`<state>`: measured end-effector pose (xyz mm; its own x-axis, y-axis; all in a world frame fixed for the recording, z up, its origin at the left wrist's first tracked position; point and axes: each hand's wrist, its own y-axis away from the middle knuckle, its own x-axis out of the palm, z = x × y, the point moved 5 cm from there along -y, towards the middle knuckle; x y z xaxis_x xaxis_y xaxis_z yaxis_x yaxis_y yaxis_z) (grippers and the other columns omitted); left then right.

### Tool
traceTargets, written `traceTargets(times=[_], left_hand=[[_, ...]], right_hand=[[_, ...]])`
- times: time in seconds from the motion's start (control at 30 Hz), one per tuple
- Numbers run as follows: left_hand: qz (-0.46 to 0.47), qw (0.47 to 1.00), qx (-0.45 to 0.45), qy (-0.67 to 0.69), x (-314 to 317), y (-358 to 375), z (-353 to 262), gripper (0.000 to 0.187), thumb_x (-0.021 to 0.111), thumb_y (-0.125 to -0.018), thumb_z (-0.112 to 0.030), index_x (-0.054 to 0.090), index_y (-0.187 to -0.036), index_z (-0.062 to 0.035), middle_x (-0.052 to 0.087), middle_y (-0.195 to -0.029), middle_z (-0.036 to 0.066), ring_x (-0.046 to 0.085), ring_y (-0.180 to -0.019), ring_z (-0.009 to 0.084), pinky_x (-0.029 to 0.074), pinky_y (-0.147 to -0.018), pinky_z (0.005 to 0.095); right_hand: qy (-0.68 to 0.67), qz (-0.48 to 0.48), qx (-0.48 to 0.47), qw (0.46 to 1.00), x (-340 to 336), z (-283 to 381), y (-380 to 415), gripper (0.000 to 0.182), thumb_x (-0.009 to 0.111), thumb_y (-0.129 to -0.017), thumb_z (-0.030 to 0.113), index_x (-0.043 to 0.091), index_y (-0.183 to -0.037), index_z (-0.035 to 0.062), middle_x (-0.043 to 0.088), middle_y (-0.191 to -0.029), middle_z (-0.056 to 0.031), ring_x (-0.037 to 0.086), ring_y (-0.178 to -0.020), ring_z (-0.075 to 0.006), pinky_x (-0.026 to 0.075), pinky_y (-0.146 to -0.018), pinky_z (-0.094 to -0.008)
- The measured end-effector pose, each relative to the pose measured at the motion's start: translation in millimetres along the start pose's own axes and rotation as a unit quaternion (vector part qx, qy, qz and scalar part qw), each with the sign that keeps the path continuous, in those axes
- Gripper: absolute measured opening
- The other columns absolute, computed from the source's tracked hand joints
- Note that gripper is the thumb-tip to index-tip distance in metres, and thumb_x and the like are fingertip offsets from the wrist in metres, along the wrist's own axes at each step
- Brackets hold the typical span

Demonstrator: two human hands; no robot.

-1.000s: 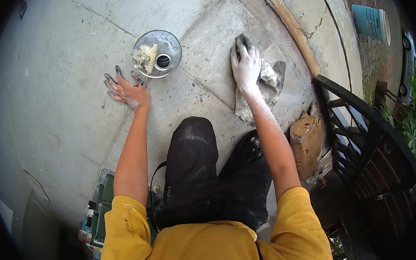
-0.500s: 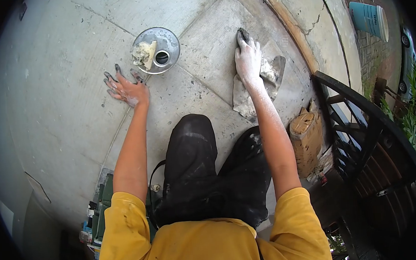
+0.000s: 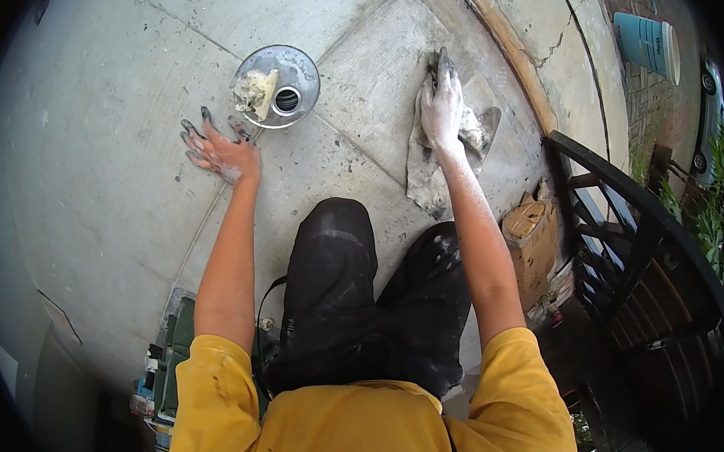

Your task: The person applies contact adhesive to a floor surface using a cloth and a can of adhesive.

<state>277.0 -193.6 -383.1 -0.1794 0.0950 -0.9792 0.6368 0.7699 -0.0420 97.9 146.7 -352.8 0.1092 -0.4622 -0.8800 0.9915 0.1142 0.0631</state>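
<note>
My left hand (image 3: 229,155) rests on the grey floor with its fingers spread and dark-stained, holding nothing. Just beyond it stands a round metal can (image 3: 303,68), seen from above, with a round opening in its top. A crumpled cream-and-grey lump (image 3: 253,92) sits on the can's left side. My right hand (image 3: 443,109), coated in white powder with blackened fingertips, lies over a grey, dirty cloth (image 3: 425,176) on the floor. Its fingers are stretched out and point away from me. Part of the cloth is hidden under the hand and forearm.
A worn cardboard box (image 3: 533,244) stands right of my knee. Beyond it rises a dark slatted wooden piece (image 3: 627,218). A blue bucket (image 3: 645,47) and a parked car (image 3: 710,122) are at the far right. Green cases (image 3: 179,353) lie by my left side.
My right hand has shifted slightly right and now lies more over the cloth, whose upper edge reaches farther forward. My left hand and the can keep their places, with the view shifted slightly.
</note>
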Motion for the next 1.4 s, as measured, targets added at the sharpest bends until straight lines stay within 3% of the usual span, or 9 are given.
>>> traceTargets(times=[0.23, 0.37, 0.5, 0.53, 0.67, 0.8, 0.9, 1.17, 1.4], left_hand=[[0.020, 0.999, -0.018, -0.017, 4, 1, 4, 0.067, 0.072, -0.083, -0.022, 0.041, -0.141, -0.0110, 0.031, -0.154, 0.022, 0.015, -0.150, 0.0325, 0.005, -0.119, 0.0536], [0.009, 1.000, -0.010, -0.016, 4, 2, 3, 0.063, 0.070, -0.086, -0.023, 0.042, -0.141, -0.0107, 0.032, -0.153, 0.022, 0.015, -0.149, 0.0325, 0.005, -0.119, 0.0541], [0.004, 1.000, -0.004, -0.018, 3, 0, 3, 0.058, 0.065, -0.090, -0.029, 0.043, -0.140, -0.0094, 0.032, -0.153, 0.022, 0.016, -0.149, 0.0333, 0.005, -0.119, 0.0543], [0.002, 1.000, -0.004, -0.017, 6, -1, 3, 0.058, 0.065, -0.090, -0.029, 0.043, -0.140, -0.0094, 0.032, -0.153, 0.022, 0.016, -0.149, 0.0333, 0.005, -0.119, 0.0543], [-0.008, 0.999, 0.007, -0.031, 3, 2, 4, 0.057, 0.062, -0.092, -0.033, 0.043, -0.140, -0.0090, 0.033, -0.152, 0.023, 0.017, -0.149, 0.0337, 0.006, -0.119, 0.0545], [-0.002, 0.999, -0.007, -0.033, 5, 1, 4, 0.055, 0.060, -0.093, -0.034, 0.044, -0.139, -0.0088, 0.034, -0.151, 0.024, 0.018, -0.148, 0.0344, 0.007, -0.118, 0.0548], [0.003, 0.999, -0.007, -0.033, 5, 1, 4, 0.055, 0.060, -0.093, -0.034, 0.044, -0.139, -0.0089, 0.035, -0.151, 0.023, 0.018, -0.148, 0.0345, 0.007, -0.118, 0.0549], [-0.002, 0.999, 0.001, -0.041, 8, -2, 7, 0.056, 0.063, -0.091, -0.032, 0.044, -0.139, -0.0097, 0.035, -0.150, 0.024, 0.018, -0.148, 0.0344, 0.006, -0.118, 0.0545], [0.008, 0.999, -0.012, -0.031, 6, 1, 5, 0.056, 0.063, -0.091, -0.034, 0.044, -0.139, -0.0095, 0.034, -0.151, 0.025, 0.017, -0.149, 0.0342, 0.006, -0.118, 0.0539]], right_hand=[[0.031, -0.047, -0.047, 0.997, 13, -2, -13, 0.038, 0.053, -0.092, 0.009, 0.061, -0.129, 0.0047, 0.053, -0.138, -0.0185, 0.049, -0.125, -0.0389, 0.039, -0.107, -0.0447], [0.056, -0.038, -0.053, 0.996, 11, 9, -3, 0.042, 0.054, -0.092, 0.013, 0.058, -0.133, 0.0050, 0.053, -0.139, -0.0170, 0.046, -0.129, -0.0388, 0.036, -0.110, -0.0465], [0.124, 0.067, -0.038, 0.989, 24, 9, 41, 0.062, 0.051, -0.096, 0.032, 0.036, -0.151, 0.0075, 0.035, -0.156, -0.0153, 0.030, -0.145, -0.0364, 0.024, -0.117, -0.0509], [0.128, 0.099, -0.027, 0.987, 31, 5, 42, 0.072, 0.049, -0.098, 0.043, 0.024, -0.156, 0.0091, 0.024, -0.161, -0.0123, 0.021, -0.149, -0.0342, 0.015, -0.118, -0.0581], [0.118, 0.127, 0.004, 0.985, 28, 4, 15, 0.074, 0.045, -0.098, 0.052, 0.022, -0.157, 0.0125, 0.018, -0.163, -0.0108, 0.012, -0.151, -0.0333, 0.007, -0.115, -0.0688], [0.131, 0.124, 0.021, 0.983, 23, 8, -17, 0.073, 0.044, -0.099, 0.050, 0.023, -0.156, 0.0100, 0.019, -0.163, -0.0129, 0.010, -0.150, -0.0381, 0.011, -0.117, -0.0640], [0.103, 0.104, 0.027, 0.989, 22, 12, -11, 0.072, 0.045, -0.099, 0.046, 0.026, -0.153, 0.0016, 0.023, -0.161, -0.0168, 0.015, -0.149, -0.0397, 0.017, -0.119, -0.0550], [0.135, 0.131, 0.008, 0.982, 22, 9, 9, 0.067, 0.045, -0.101, 0.041, 0.026, -0.154, 0.0047, 0.024, -0.161, -0.0154, 0.019, -0.149, -0.0363, 0.019, -0.118, -0.0570], [0.125, 0.126, -0.005, 0.984, 14, 5, 6, 0.060, 0.046, -0.100, 0.040, 0.038, -0.149, 0.0056, 0.030, -0.158, -0.0148, 0.023, -0.147, -0.0372, 0.020, -0.118, -0.0545]])
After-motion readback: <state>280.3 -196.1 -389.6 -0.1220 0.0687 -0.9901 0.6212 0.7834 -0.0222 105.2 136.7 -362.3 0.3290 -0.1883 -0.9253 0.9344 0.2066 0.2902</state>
